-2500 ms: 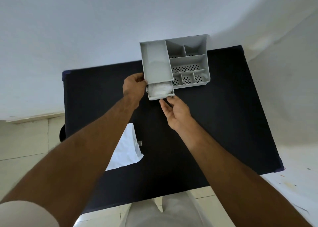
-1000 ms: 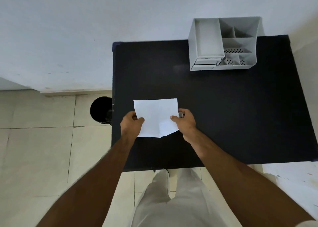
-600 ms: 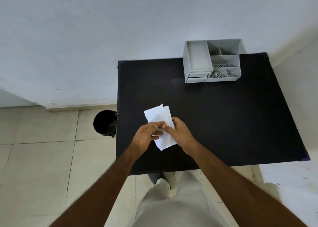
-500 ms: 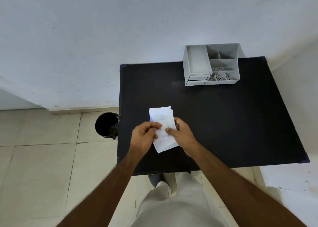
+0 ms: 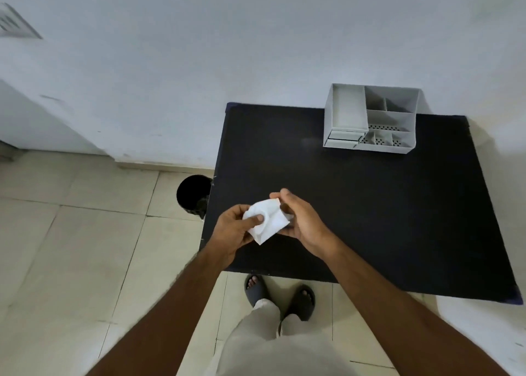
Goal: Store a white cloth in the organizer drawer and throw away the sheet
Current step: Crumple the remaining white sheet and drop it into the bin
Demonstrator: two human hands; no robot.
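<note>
White sheet (image 5: 266,221) is crumpled between your two hands, above the near-left part of the black table (image 5: 370,204). Your left hand (image 5: 234,230) has thumb and fingers curled onto its left side; your right hand (image 5: 301,222) is cupped around the right side, fingertips on the top edge. Both are closed on the paper, neither flat nor fully fisted.

Grey organizer (image 5: 371,116) sits at the far-right of the table against the wall. Its drawer (image 5: 343,141) looks pushed in, and no cloth is visible, so storing reads as done, though you can't see inside to confirm.

Remaining: finish balling the sheet and drop it. Black bin (image 5: 193,194) stands on the floor just beside the table's left edge, near your left hand. Sheet isn't over it yet.
</note>
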